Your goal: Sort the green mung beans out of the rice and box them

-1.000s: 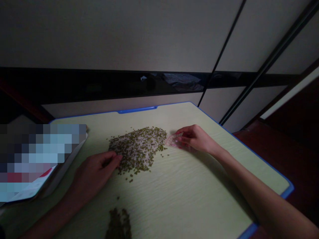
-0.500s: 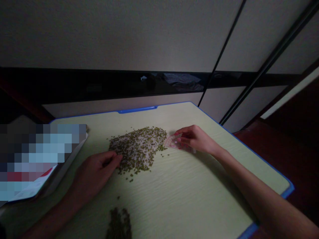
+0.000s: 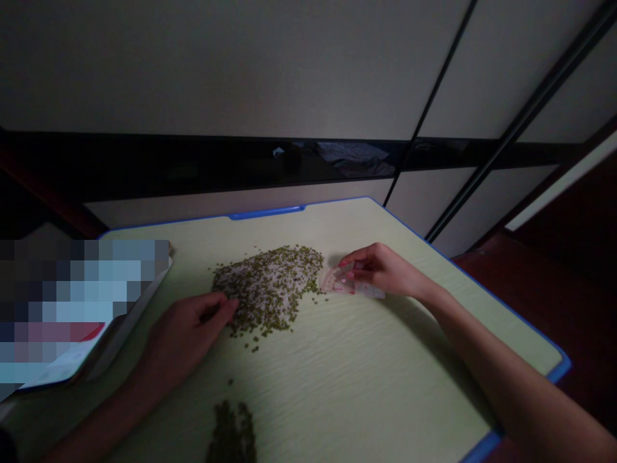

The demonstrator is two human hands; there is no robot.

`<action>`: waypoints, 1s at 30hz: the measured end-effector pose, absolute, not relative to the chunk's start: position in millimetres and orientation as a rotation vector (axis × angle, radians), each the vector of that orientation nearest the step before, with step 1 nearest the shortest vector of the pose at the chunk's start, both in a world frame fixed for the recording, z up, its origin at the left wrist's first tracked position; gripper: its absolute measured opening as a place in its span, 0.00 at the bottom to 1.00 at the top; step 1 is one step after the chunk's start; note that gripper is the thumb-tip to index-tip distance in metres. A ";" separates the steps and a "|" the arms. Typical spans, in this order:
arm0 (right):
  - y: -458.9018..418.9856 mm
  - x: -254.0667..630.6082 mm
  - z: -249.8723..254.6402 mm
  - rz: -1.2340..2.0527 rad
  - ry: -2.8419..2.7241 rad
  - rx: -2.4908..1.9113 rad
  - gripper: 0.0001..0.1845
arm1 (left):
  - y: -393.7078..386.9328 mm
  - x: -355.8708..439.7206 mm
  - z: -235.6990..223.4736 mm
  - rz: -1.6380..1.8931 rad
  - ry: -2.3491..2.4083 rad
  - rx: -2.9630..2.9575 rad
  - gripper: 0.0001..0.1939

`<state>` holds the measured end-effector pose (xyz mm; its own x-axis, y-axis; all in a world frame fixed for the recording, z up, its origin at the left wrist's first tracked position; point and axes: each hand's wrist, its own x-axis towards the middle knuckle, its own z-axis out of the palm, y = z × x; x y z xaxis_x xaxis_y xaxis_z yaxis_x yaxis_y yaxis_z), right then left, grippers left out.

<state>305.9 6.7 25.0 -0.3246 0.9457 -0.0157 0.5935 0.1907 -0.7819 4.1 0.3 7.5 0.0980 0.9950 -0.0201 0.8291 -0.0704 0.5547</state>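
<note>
A broad pile of green mung beans mixed with white rice-like grains [image 3: 270, 286] lies on the pale table. My left hand [image 3: 193, 321] is at the pile's left edge, thumb and forefinger pinched together; what they hold, if anything, is too small to make out. At the right side of the pile, my right hand [image 3: 380, 269] grips a clear plastic protractor [image 3: 337, 283] with red markings between thumb and fingers. The protractor's curved edge comes close to the beans. A smaller heap of dark green beans [image 3: 231, 434] lies nearer to me, partly cut off by the frame.
The table [image 3: 357, 386] has a blue rim and a blue handle [image 3: 267, 212] on its far side. A blurred-out, tablet-like object [image 3: 87, 308] stands at the left. Cabinet doors [image 3: 241, 71] rise right behind the table. A few loose beans [image 3: 253, 348] lie scattered below the pile.
My right hand has tilted the protractor slightly, and its edge sits a little further right from the pile. My left hand stays in place. The pile looks unchanged.
</note>
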 end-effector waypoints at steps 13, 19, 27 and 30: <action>10.4 306.3 17.3 0.949 -1.929 -1.417 0.15 | 2.4 3.9 4.2 0.527 1.789 1.957 0.21; 7.9 305.9 20.2 1.042 -1.980 -1.392 0.15 | 1.1 2.0 3.9 0.522 1.801 1.950 0.21; 8.0 303.9 21.7 1.018 -2.001 -1.377 0.14 | 1.8 3.3 4.1 0.530 1.798 1.957 0.21; 8.6 304.7 20.3 1.013 -1.965 -1.396 0.15 | 2.1 2.5 3.6 0.530 1.794 1.953 0.21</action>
<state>304.7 8.6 20.3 -0.3328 0.9430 -0.0073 0.5529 0.1888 -0.8116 2.5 2.1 3.6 0.0882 0.9960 -0.0117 0.8300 -0.0670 0.5538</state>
